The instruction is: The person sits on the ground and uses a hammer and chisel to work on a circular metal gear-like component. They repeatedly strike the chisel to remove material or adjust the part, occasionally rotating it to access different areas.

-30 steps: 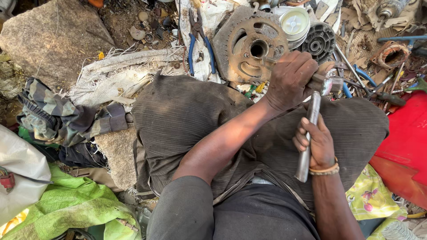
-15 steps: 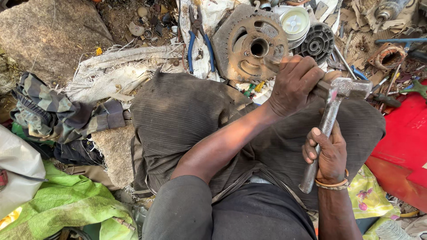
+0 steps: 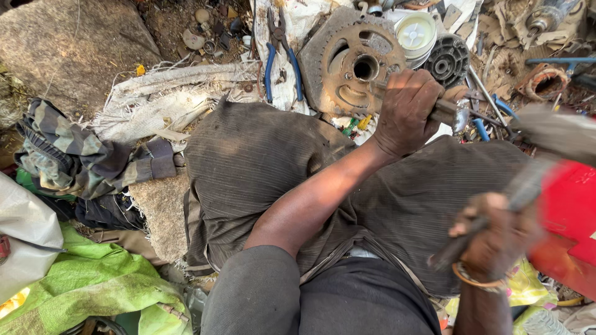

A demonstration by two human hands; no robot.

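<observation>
My left hand (image 3: 406, 111) is clenched on a short metal piece (image 3: 456, 116) whose shiny end sticks out to the right, held above my right knee. Just behind that hand lies a rusty toothed wheel (image 3: 347, 62). My right hand (image 3: 496, 242), with a bangle on the wrist, grips the handle of a hammer (image 3: 528, 180). Both are blurred by motion. The hammer head (image 3: 555, 130) sits out to the right of the metal piece, apart from it. I am seated, with my brown trousers (image 3: 267, 161) filling the middle.
Blue-handled pliers (image 3: 279, 56) lie on a white sack (image 3: 180, 93). A white lid (image 3: 416, 31), a black round part (image 3: 448, 61) and scrap metal crowd the top right. Also present: a red object (image 3: 571, 211) right, a stone (image 3: 68, 43), camouflage cloth (image 3: 74, 149), a green bag (image 3: 93, 285).
The hammer has swung away from the metal piece, out to the right, and is now blurred. My right hand has dropped lower and further right. My left hand keeps its hold.
</observation>
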